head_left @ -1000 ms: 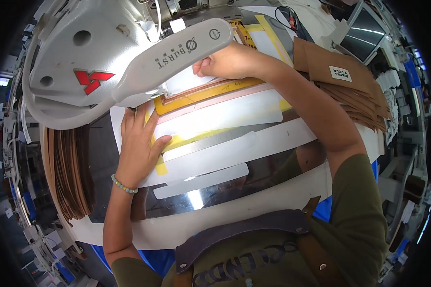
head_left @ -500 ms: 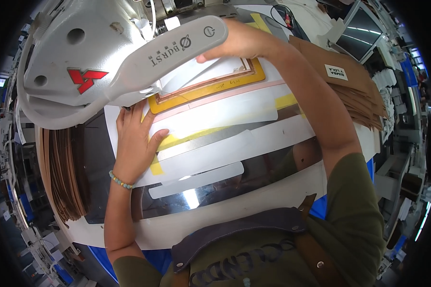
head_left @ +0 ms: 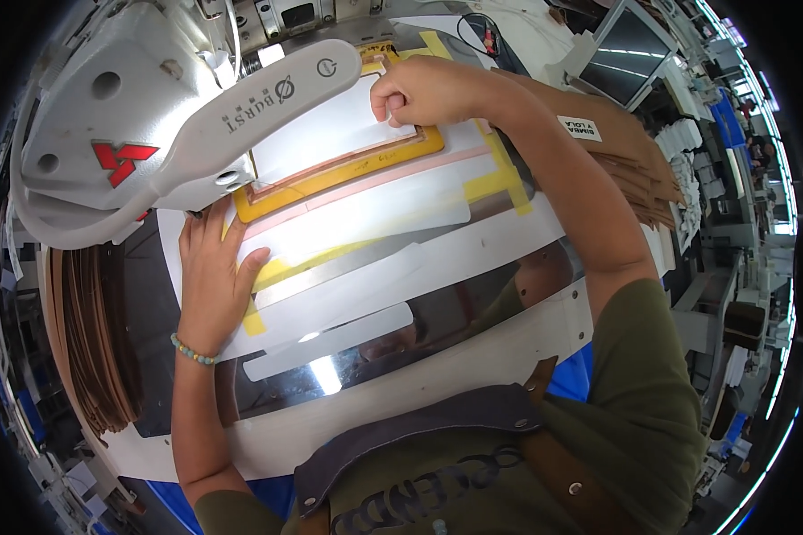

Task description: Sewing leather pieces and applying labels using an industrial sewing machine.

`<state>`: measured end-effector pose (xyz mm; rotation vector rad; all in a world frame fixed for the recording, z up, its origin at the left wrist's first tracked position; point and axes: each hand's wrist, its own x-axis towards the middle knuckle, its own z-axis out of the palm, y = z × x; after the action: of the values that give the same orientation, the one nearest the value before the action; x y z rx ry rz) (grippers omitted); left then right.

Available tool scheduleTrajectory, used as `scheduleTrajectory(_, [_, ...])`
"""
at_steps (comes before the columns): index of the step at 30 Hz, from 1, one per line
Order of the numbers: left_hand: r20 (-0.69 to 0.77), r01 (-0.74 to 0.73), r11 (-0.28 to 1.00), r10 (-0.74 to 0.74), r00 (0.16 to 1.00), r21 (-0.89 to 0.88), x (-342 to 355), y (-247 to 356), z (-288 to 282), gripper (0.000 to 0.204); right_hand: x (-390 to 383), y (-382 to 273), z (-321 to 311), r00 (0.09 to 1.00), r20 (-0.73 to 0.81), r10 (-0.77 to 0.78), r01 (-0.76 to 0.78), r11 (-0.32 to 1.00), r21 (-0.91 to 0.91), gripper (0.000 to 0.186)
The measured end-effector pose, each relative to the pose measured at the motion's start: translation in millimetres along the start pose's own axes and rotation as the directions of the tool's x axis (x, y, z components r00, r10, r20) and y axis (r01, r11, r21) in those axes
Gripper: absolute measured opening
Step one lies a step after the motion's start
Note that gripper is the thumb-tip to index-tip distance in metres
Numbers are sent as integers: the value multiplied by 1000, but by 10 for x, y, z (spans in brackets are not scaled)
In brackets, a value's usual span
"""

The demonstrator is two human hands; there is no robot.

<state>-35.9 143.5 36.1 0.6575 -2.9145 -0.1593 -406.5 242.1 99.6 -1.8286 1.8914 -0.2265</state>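
Observation:
My left hand (head_left: 214,285) lies with its fingers stretched out on a white template sheet (head_left: 330,303), its fingertips near the left corner of a yellow frame (head_left: 348,172). Inside that frame, bordered in brown, is a white panel (head_left: 308,138). Over the panel's right side is my right hand (head_left: 433,94), its fingers curled together; whatever they may hold is hidden. A grey lamp (head_left: 268,102) on a flexible neck hangs over the frame's left part. Yellow tape (head_left: 495,185) and a pink strip (head_left: 375,192) run along the sheet.
A large sewing machine head (head_left: 76,111) fills the upper left. Brown pieces (head_left: 89,339) stand stacked at the left, with more brown panels (head_left: 629,169) at the right. Behind these is a tilted screen (head_left: 620,53). A pale strip (head_left: 330,341) lies near the shiny table's front.
My right hand has come out from behind the lamp to the frame's right side, its fingers curling closed. The panel now looks flat. The whole view has shifted; my left hand stays on the sheet.

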Motion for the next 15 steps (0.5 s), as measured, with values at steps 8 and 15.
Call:
scheduleTrajectory(8, [14,2,1000,-2,1000,1,-8,-12,19,69,52,18,5,999,-12,31,-30,1000,4,15])
scheduleTrajectory(15, [-30,-7,999,5,1000,-51,-10,-2,8,61,15,37,-13,996,88,-15,17,1000,-26,12])
